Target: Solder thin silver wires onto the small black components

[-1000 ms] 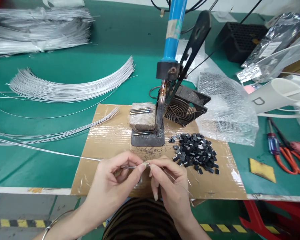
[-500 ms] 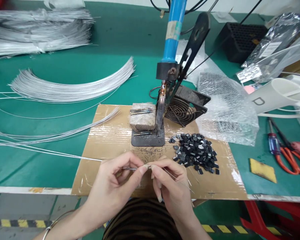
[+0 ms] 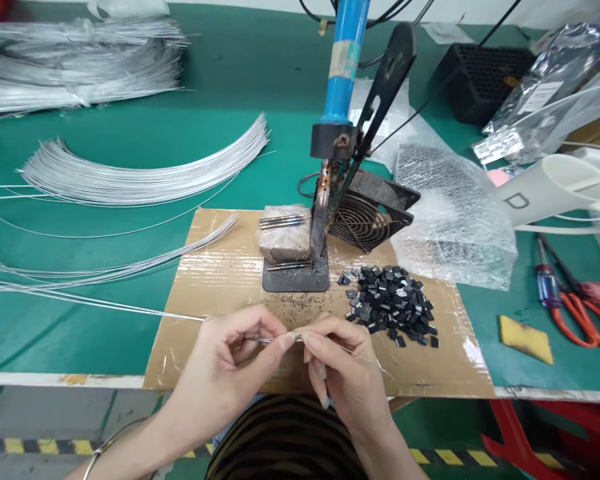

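My left hand (image 3: 230, 363) is closed in a pinch on a thin white wire (image 3: 180, 315) that runs in from the left. Facing it, my right hand (image 3: 347, 370) is also pinched, its thumb and forefinger almost touching the left fingertips on the wire's end. Fine wire ends stick out past the right fingers. Exactly what lies between the fingertips is too small and covered to make out. Both hands are over the front of a cardboard sheet (image 3: 205, 370). Beyond them a blue soldering iron (image 3: 339, 87) points down in its stand above a dark base plate (image 3: 295, 283).
Small black pieces (image 3: 395, 303) lie piled right of my hands. A wrapped block (image 3: 285, 240) bears metal rods, with a small fan (image 3: 367, 217) behind. Bundled white wires (image 3: 145, 185) lie left. A yellow sponge (image 3: 525, 340), orange-handled scissors (image 3: 580, 323) and bubble wrap (image 3: 455, 213) are right.
Both hands keep their pinch at nearly the same spot. The right hand's lower fingers have shifted slightly, and the wire ends beside it have moved a little. The view has shifted slightly.
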`<state>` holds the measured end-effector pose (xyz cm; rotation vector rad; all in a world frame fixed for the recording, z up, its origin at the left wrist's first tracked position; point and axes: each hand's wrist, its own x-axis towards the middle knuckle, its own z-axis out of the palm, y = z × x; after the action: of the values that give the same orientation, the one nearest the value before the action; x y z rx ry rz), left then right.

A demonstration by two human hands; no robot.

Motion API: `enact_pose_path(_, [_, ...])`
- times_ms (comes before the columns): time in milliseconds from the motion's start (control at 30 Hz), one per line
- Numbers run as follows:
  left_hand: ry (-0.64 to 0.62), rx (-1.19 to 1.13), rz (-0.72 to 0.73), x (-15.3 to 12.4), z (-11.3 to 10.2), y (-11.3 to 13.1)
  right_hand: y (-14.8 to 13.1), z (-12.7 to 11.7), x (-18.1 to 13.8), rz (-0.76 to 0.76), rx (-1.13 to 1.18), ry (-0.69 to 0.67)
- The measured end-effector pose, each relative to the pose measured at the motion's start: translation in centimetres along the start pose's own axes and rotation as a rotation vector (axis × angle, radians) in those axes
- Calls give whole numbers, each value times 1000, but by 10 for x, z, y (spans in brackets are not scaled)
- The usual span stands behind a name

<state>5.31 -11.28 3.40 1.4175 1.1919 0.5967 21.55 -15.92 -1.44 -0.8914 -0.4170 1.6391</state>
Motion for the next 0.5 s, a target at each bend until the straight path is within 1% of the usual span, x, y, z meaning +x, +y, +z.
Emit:
enact_pose_path(233, [30, -18, 23, -2, 1, -5, 6, 1, -2, -43, 30, 4])
enact_pose_path(333, [61, -7, 57, -4, 3, -9, 6, 1, -1, -38, 34, 15])
enact_pose_path(500, [105, 44, 67, -7, 6, -14, 4, 5, 0, -29, 42, 44])
